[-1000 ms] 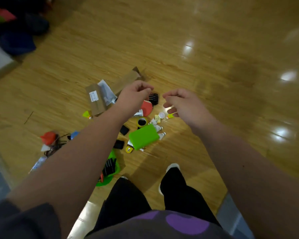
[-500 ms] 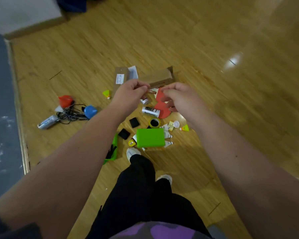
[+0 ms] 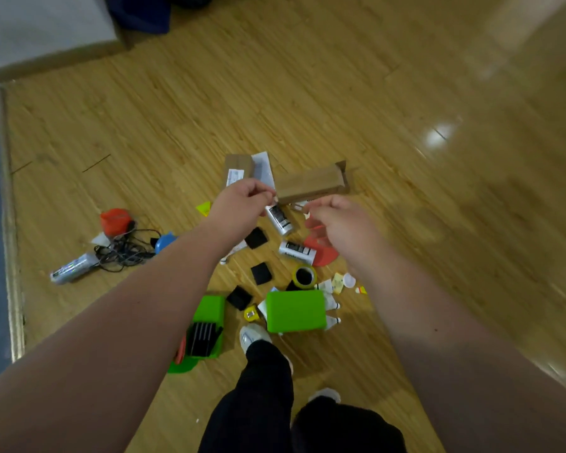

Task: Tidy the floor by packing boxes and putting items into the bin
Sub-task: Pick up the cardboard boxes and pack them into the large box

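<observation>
My left hand (image 3: 242,204) hangs just left of the frame's centre, fingers curled in and thumb against the fingertips. I cannot tell whether anything is pinched there. My right hand (image 3: 340,223) is just beside it, to the right, also curled, with a small pale blur at its fingertips. I cannot tell what that is, or whether I hold it.

Both hands are above the clutter on the wooden floor (image 3: 406,93). Above my fingertips in the frame lies a long brown cardboard box (image 3: 311,184), one end flap open. Left of it is a flat cardboard box (image 3: 237,166) with a white label, touching a white packet (image 3: 263,168).

Below my hands lie two silver tubes (image 3: 280,219) (image 3: 296,251), a red disc (image 3: 321,251), a roll of yellow-green tape (image 3: 304,276) and several black squares (image 3: 261,273).

At lower centre, a closed green box (image 3: 294,310) sits by my shoe (image 3: 252,335). To its left, an open green container (image 3: 209,308) holds black pieces.

At the left edge of the clutter, a tangled black cable (image 3: 125,250) lies between an orange object (image 3: 113,219) and a blue one (image 3: 165,241).
</observation>
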A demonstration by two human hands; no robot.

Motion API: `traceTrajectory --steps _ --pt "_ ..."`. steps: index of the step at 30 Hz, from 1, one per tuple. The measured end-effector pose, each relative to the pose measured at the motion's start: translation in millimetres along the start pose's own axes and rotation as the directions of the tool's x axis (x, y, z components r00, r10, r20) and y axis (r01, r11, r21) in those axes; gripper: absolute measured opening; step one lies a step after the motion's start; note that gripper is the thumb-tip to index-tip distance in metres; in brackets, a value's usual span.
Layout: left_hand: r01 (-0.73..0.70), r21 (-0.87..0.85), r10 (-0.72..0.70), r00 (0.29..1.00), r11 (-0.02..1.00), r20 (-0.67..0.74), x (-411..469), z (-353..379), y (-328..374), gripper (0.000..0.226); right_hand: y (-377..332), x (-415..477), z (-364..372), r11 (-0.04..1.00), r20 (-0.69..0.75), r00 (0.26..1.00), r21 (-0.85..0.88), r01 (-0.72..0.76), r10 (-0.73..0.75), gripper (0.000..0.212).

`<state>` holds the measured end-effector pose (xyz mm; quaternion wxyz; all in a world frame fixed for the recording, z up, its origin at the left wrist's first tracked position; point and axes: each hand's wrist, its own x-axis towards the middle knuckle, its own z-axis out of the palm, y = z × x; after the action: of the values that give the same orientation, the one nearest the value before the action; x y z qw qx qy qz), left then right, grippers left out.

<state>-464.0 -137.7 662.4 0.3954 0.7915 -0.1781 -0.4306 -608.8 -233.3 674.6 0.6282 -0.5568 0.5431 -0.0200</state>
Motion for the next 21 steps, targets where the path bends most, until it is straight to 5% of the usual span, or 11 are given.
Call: traceTrajectory --steps 9,21 --pt "0.055 0.115 -0.050 0.998 0.992 -0.039 142 -1 -80 0.017 37 141 37 0.994 -0.040 0.999 -0.107 0.024 -0.028 0.014" --pt "0.263 0.147 -0.218 0.939 0.953 -0.266 326 66 -249 0.027 145 383 48 0.865 0.057 0.994 -0.489 0.112 -0.097 0.023"
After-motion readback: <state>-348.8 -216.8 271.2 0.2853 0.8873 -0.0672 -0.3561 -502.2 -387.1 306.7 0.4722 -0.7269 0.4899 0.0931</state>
